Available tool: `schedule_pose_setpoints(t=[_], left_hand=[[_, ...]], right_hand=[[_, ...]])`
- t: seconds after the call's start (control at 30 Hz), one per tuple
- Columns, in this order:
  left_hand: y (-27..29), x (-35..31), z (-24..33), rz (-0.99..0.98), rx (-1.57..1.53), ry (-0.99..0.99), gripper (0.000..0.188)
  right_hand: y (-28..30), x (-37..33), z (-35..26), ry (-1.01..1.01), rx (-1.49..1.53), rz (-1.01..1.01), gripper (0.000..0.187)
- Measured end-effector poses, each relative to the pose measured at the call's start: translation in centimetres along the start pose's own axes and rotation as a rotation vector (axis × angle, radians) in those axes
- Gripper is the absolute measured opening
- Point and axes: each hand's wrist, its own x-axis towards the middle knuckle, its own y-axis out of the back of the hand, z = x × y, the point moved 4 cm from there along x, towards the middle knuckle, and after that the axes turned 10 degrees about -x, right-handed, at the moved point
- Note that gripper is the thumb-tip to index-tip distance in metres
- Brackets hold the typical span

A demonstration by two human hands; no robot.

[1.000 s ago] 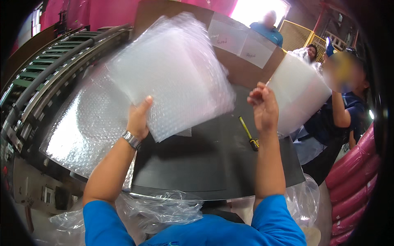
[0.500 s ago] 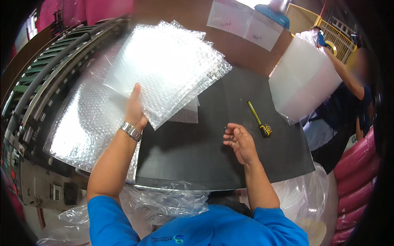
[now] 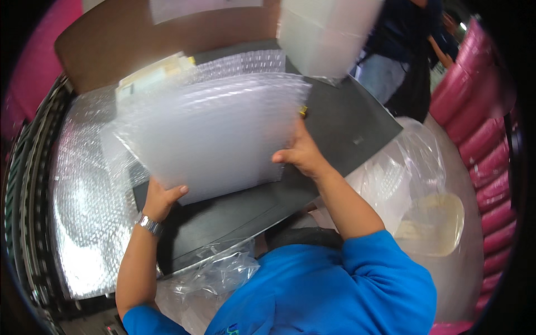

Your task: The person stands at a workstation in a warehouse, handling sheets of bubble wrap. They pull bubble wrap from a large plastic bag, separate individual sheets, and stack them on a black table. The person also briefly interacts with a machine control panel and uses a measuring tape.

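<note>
Between my two hands is a stack of bubble wrap sheets, tilted up over the black tabletop. My left hand grips its lower left corner, thumb on the near face and fingers hidden behind. At the right edge my right hand clasps the stack in the same way. Past the stack a small yellow bit of the tape measure shows beside my right fingers; the rest is hidden. Behind the stack lies more bubble wrap, next to a pale paper-like item.
A wide bubble wrap sheet covers the left side beside a roller conveyor. A brown panel borders the far edge. At the far right a co-worker stands by a translucent white sheet. Clear plastic hangs right.
My right hand, empty before, has taken hold of the stack's right edge. The stack has come down nearer to me and stands tilted. The view has swung to the right.
</note>
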Motion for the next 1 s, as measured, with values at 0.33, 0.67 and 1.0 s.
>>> schedule_pose_setpoints(t=[0.33,0.67,1.0], left_hand=[[-1.6,-2.2,-3.0,0.054,0.052,0.063,0.082],[-4.7,-1.0,-2.5,-0.086,-0.018,-0.062,0.108],[-3.5,-0.6,-2.7,-0.066,0.084,-0.085,0.079]], right_hand=[[1.8,-4.7,1.8,-0.234,0.068,-0.143,0.070],[21.2,-12.0,-2.2,0.022,-0.315,0.400,0.025],[41.5,-44.7,2.8,-1.036,-0.458,1.394,0.042]])
